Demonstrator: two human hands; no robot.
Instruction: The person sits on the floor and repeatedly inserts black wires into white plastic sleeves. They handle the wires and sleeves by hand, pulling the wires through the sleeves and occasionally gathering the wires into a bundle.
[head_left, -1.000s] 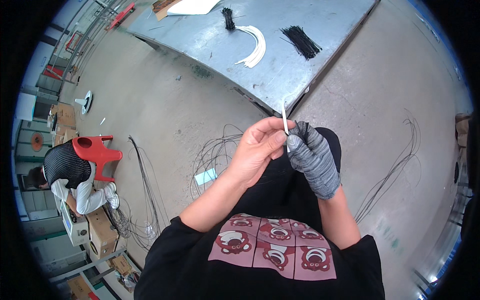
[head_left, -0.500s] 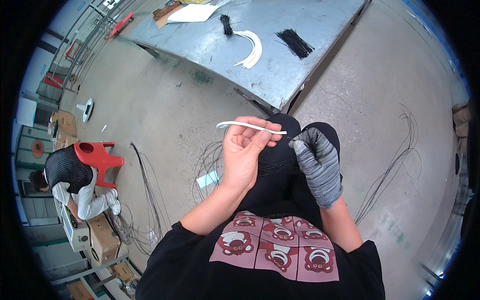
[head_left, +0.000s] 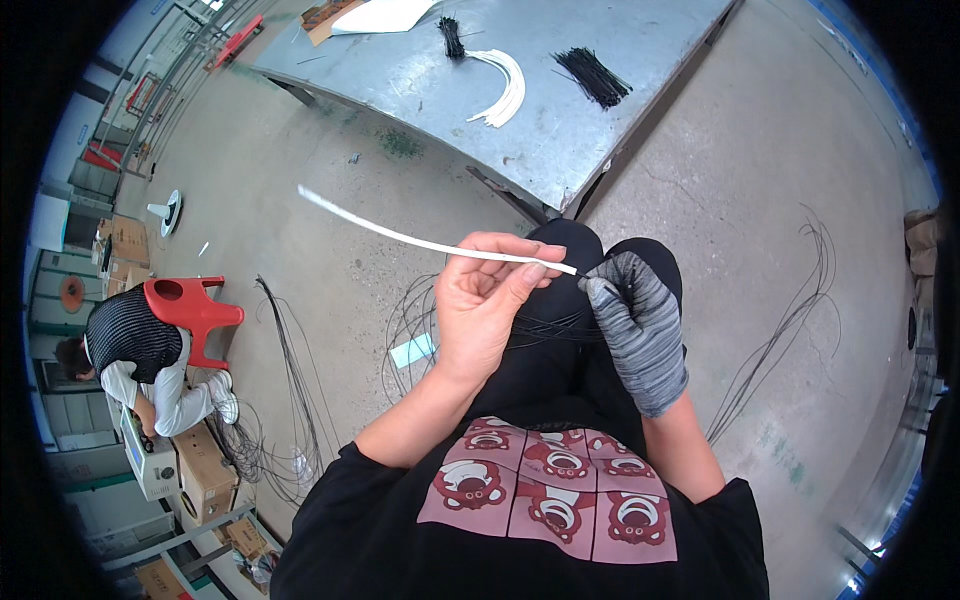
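Note:
My bare left hand [head_left: 482,305] is closed above my lap, pinching a thin white sleeve [head_left: 395,235] between thumb and fingers near one end. From that grip the sleeve stretches far to the left in a gentle curve. Its short end points at my right hand [head_left: 638,335], which wears a grey knit glove. The gloved thumb and forefinger are pinched together around a thin black wire [head_left: 582,276] right at the sleeve's tip; whether the wire is inside the sleeve cannot be made out. More black wires [head_left: 548,330] lie across my thighs.
Ahead stands a metal table [head_left: 430,95] with a bundle of white sleeves [head_left: 510,90], a black bundle [head_left: 592,77] and paper [head_left: 385,15]. Loose black wires [head_left: 780,330] lie on the floor at right, others [head_left: 290,350] at left. A person sits by a red stool [head_left: 200,310].
The white sleeve's long end has swung out and straightened toward the far left. Its short end now meets my gloved fingertips, where a small gap showed before.

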